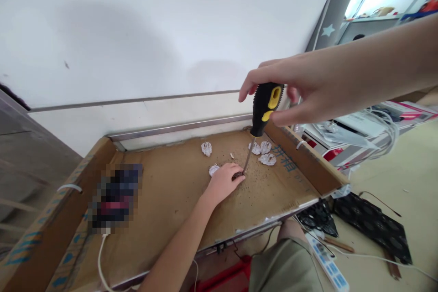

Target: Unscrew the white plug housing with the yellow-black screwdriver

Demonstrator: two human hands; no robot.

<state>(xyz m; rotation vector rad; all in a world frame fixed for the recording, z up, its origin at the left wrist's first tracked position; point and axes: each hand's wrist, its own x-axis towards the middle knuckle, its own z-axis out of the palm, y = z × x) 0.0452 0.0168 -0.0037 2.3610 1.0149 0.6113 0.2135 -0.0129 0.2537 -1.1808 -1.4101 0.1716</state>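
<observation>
A black-and-yellow screwdriver [262, 112] stands nearly upright, its handle in the fingers of my right hand [290, 86], which comes in from the right. Its shaft slants down to a small dark brown piece [237, 175] on the cardboard. My left hand [224, 182] pinches that piece at the screwdriver's tip; its exact kind is too small to make out. Partly hidden behind my left hand is a clear plastic plug-like part [214, 170]. A similar clear part with metal prongs [206, 148] lies farther back, and several more [268, 159] cluster right of the shaft.
Raised cardboard edges [301, 159] border the work surface [164, 200], which carries scattered dark specks. A blurred-out device [116, 198] with a white cable [101, 260] lies at left. A white wall rises behind. On the floor at right are a power strip [328, 262] and black fan panels [372, 223].
</observation>
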